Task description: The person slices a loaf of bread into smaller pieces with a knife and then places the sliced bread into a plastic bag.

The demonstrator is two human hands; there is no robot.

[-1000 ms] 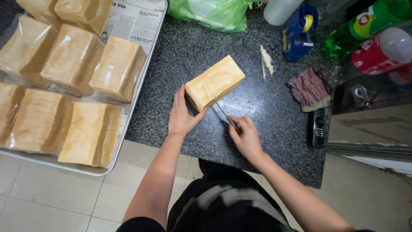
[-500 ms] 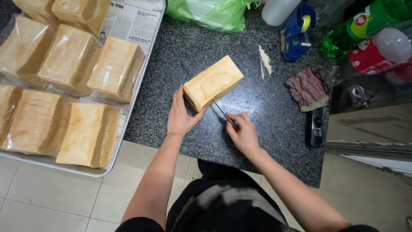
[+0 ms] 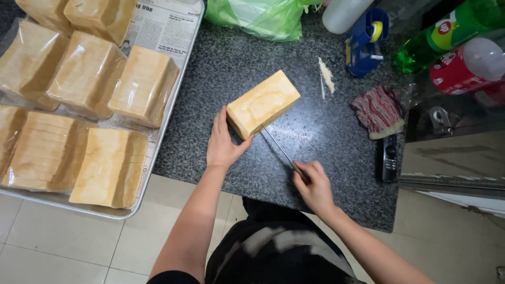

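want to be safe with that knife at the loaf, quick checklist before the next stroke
1. Left hand steadies the loaf: ok, palm against its near end.
2. Left fingers clear of the blade: cannot tell, thumb lies close to where the knife meets the loaf.
3. Right hand grips the knife handle: ok, closed around it.
4. Loaf sits flat on the dark stone counter: ok.
5. Cutting path free: ok, cloth and remote lie off to the right.
6. Blade edge condition: cannot tell.
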